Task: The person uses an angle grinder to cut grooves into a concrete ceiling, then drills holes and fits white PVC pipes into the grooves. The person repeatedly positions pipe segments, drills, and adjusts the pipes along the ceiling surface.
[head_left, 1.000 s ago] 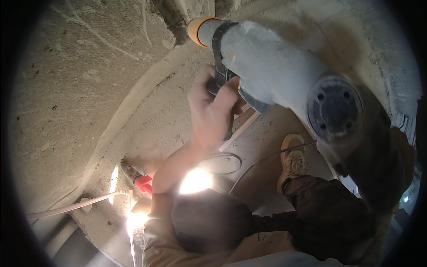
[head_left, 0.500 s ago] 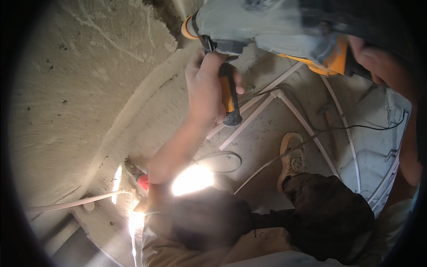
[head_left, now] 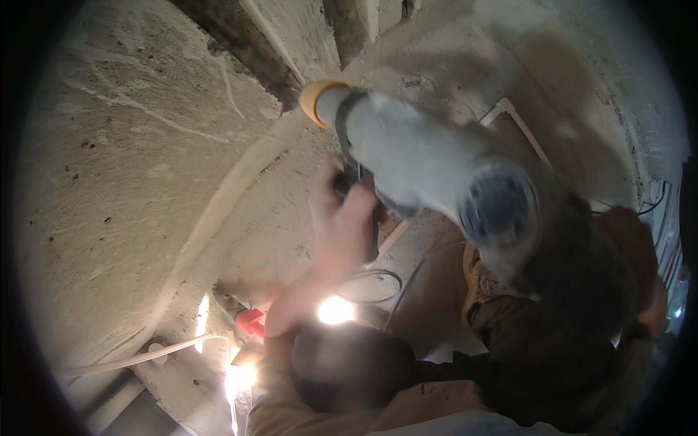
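Rough concrete wall [head_left: 145, 160] fills left, grooves cut at top; dusty floor [head_left: 436, 312] beneath, lamp glare low in view. Grey drill [head_left: 422, 145] slants across upper middle, orange collar toward wall's cut edge; contact there cannot be told. Left hand [head_left: 342, 218] under drill's front, blurred, fingers curled round dark handle [head_left: 371, 243]. Right hand [head_left: 629, 240] at drill's rear, shadowed; finger state cannot be told. Red fitting [head_left: 252, 321] near left forearm.
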`<state>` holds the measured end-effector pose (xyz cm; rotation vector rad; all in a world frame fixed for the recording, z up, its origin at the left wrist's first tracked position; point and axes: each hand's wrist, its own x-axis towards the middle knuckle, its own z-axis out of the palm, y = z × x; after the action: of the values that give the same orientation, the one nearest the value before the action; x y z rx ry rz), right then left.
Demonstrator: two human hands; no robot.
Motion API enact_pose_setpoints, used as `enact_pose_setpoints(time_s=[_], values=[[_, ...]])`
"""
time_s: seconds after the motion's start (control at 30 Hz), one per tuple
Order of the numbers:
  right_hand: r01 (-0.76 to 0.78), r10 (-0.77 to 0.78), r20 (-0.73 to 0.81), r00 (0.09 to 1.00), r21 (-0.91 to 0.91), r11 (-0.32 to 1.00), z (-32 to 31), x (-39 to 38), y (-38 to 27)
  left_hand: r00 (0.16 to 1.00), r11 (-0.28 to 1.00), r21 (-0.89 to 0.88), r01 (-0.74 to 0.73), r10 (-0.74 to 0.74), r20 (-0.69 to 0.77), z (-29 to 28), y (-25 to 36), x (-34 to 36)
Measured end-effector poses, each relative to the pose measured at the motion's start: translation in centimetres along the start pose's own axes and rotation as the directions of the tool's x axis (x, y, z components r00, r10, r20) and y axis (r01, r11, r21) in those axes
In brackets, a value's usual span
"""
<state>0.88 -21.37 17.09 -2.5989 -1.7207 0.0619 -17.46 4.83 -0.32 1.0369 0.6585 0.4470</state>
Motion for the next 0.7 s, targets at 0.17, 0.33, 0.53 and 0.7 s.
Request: enact_pose_setpoints(time_s=[0.17,0.33,0.53,0.7], values=[[-0.035,0.035,0.019,0.999,-0.026,0.999,0.0,-2.6,-0.6,0.998,0.996,0.066,-0.059,0.059,-0.003,0.9,-0.7,-1.5],[-0.102,0.103,0.011,0.995,-0.029,0.994,0.6,-6.2,-1.6,0.926,0.940,0.044,0.337,-0.340,0.165,1.3,-3.2,-5.3],[-0.107,0.107,-0.007,0.994,-0.036,0.994,0.5,-7.7,-1.4,0.979,0.996,0.018,0.082,-0.084,0.186,1.2,-2.1,-4.1],[-0.069,0.068,-0.012,0.998,-0.048,0.996,0.4,-6.6,-1.1,0.981,0.998,0.015,-0.059,0.055,0.186,1.2,0.1,-1.3]])
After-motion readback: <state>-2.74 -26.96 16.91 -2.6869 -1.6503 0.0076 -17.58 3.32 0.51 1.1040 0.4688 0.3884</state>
